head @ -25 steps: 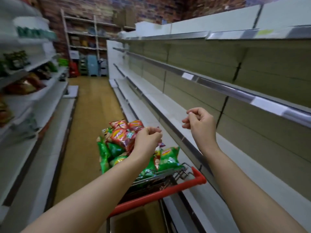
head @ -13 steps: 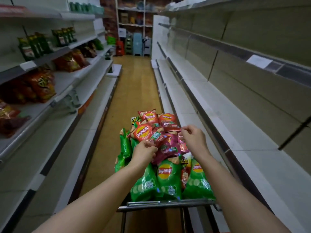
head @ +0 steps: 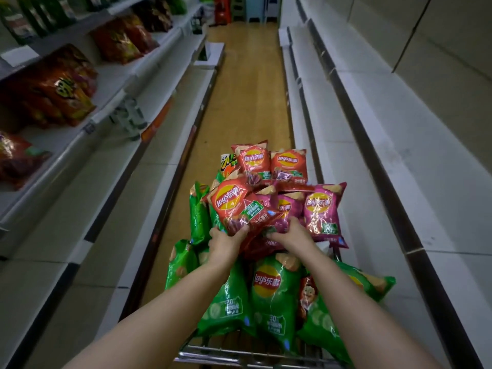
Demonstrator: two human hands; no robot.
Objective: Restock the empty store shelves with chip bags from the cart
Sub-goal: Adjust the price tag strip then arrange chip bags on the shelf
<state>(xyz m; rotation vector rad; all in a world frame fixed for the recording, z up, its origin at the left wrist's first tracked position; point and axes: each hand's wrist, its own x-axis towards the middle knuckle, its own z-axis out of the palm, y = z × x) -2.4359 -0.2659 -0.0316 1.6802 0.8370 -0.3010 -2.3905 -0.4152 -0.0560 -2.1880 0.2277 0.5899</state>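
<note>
Head view: the left hand has its fingers curled round the lower edge of a red bag, and the right hand grips in the same way the crumpled foil of a darker bag that lies touching the red one. Both hands are therefore grasping, not released, though I cannot tell if the right one holds only that one bag. Both bags lie on top of the heap in the cart, so the task's goods are not yet on a shelf. I judge three risks. The foil looks smooth and each hand holds only an edge, so a bag may slide out during the lift. The heap stands higher than the cart's rim, and the pink bag just to the right of the right fingers lies loose, so pulling its neighbours may drag it over the side to the floor. A too hard squeeze may also crush the chips. The cart holds, beyond the fingers, more red bags, and nearer to the person than the fingers, under the forearms, many green bags. The shelves on the right, well apart from the right fingers, are bare. The shelves on the left, far from the left fingers, carry orange snack bags.
</note>
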